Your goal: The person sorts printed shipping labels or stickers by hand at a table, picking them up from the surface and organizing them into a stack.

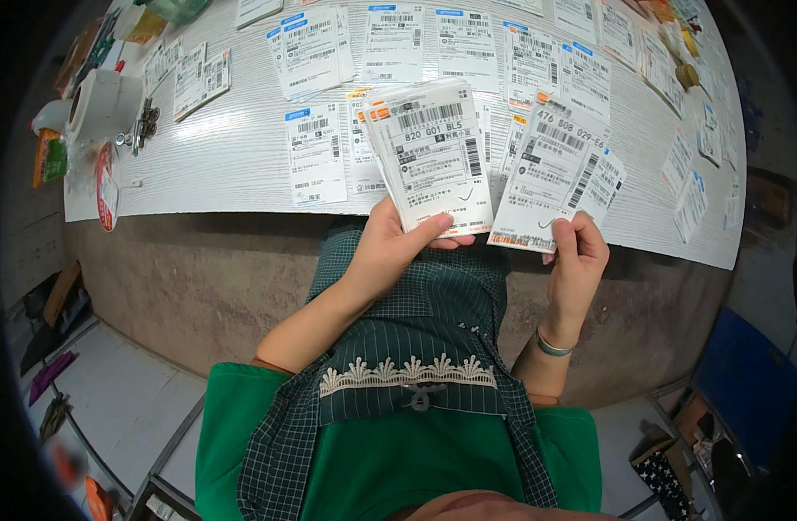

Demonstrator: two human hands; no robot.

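My left hand (407, 236) is closed on a thick stack of shipping labels (435, 161), thumb on top near the lower edge. The top label is white with barcodes, an orange mark and a pen tick. Just right of it, my right hand (576, 239) pinches a single-looking shipping label (548, 169) by its lower right corner, also ticked in pen. Whether more sheets lie under that one is hidden. Both are held over the table's near edge, tilted toward me. Beneath and beyond them, more labels (317, 156) lie on the white table (233, 165).
Rows and piles of labels (469, 52) cover the table's far side and right side. At the left stand a white roll (107, 102), a bunch of keys (145, 126) and a red-and-white packet (107, 187). A blue panel (750, 382) leans at the lower right.
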